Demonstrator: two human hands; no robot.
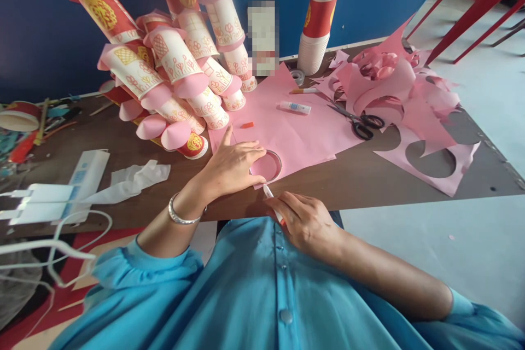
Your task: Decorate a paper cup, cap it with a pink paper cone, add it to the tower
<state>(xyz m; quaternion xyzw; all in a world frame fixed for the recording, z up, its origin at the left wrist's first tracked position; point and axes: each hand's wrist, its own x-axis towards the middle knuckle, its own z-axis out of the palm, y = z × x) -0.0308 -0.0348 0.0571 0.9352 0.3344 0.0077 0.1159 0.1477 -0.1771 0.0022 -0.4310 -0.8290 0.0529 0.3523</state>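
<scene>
A thin round ring (280,167) lies flat near the front edge of the pink paper (311,139). My left hand (229,169) holds it from the left, thumb at its near side and fingertips at its far side. In my right hand (309,221) is a white marker pen (268,192) with a red end, its tip at the ring's near edge. An orange pen cap (247,125) rests on the paper beyond my left hand. A white glue tube (295,108) lies farther back, and black-handled scissors (363,124) sit at the paper's right side.
Decorated paper cups (176,60) with pink cone tops stand stacked at the back left. A tall cup stack (318,33) is by the blue wall. Cut pink scraps (410,93) cover the right side. A white charger (45,202) with cables lies at left.
</scene>
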